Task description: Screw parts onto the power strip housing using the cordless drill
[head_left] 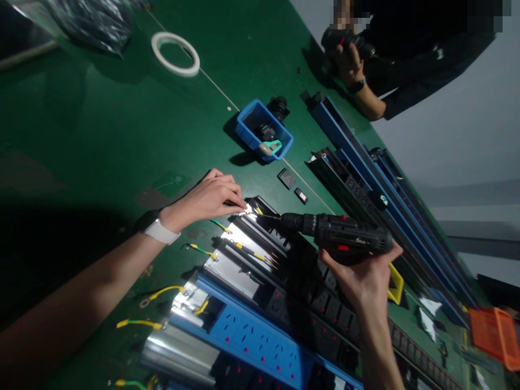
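Note:
My right hand [361, 276] is wrapped around the grip of a black cordless drill [345, 232] with red details. The drill lies level, its long thin bit pointing left at the bright metal end of a power strip [268, 225]. At that same end my left hand [219, 195] pinches with thumb and forefinger at a small yellow wire end [246, 209], partly hidden by the fingers and glare. The bit tip is close to these fingertips; contact cannot be made out. Beside it lie more power strips, one with a blue socket face [255, 341], with yellow-green ground wires [201, 250] at their ends.
Ahead stands a blue bin [252, 132] holding a teal-and-grey cutter [271, 147]. A tape roll [175, 54] lies farther left. Long blue-and-black strips [353, 149] lie at right, near an orange basket [493, 336]. Across the table a person holds a camera [345, 43].

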`<move>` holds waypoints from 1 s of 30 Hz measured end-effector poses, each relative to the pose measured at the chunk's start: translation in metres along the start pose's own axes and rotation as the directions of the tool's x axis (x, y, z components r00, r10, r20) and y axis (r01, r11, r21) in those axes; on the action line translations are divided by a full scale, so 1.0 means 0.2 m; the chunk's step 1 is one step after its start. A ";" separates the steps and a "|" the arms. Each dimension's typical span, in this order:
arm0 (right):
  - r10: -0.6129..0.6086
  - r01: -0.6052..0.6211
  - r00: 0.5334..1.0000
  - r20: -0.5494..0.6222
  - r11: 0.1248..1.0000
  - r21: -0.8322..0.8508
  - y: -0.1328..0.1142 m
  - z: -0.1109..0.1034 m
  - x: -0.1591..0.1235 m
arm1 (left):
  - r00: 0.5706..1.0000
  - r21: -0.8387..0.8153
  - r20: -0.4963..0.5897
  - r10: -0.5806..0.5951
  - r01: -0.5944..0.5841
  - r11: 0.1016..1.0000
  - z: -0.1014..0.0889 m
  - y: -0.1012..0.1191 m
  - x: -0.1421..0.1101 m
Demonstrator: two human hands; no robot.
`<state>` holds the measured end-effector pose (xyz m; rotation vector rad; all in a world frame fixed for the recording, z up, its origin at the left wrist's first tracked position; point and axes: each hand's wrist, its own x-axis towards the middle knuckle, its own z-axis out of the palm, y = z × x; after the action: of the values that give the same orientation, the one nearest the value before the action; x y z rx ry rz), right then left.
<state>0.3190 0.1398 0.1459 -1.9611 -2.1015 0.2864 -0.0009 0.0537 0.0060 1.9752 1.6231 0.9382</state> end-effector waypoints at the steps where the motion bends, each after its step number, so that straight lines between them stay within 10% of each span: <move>1: 0.002 -0.003 1.000 -0.004 0.999 -0.040 -0.03 -0.02 0.00 | 1.000 0.000 0.000 -0.002 0.002 1.000 0.00 0.00 0.00; 8: -0.239 0.211 0.971 -0.030 0.906 -0.366 -0.28 -0.17 -0.04 | 1.000 -0.012 -0.002 0.003 -0.003 1.000 0.01 -0.02 0.00; 20: -0.628 0.579 0.759 0.173 0.528 -0.621 -0.67 -0.24 -0.14 | 0.999 0.068 0.054 -0.005 0.001 0.998 0.04 -0.07 0.01; 30: -0.573 0.541 0.798 0.184 0.548 -0.638 -0.80 -0.22 -0.22 | 0.997 -0.039 -0.042 -0.071 0.070 0.997 -0.02 -0.06 -0.04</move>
<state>0.1835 0.0829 0.2357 -1.3606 -2.9148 -0.7442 -0.0123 0.0489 -0.0008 1.8725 1.6756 0.9837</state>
